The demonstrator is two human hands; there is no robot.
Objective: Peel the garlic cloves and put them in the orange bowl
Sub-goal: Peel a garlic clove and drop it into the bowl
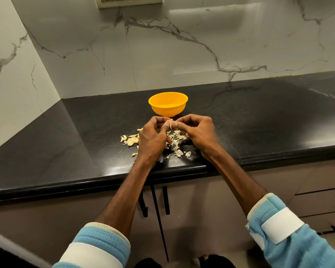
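Black countertop (66, 132), marble backsplash (162, 55)

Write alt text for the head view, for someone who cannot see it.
The left hand and right hand pinch one garlic clove between them above a black countertop littered with garlic skins. An orange bowl stands just behind the hands.

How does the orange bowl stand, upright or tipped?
Upright: the orange bowl rests on its base on the black countertop, rim level, opening facing up.
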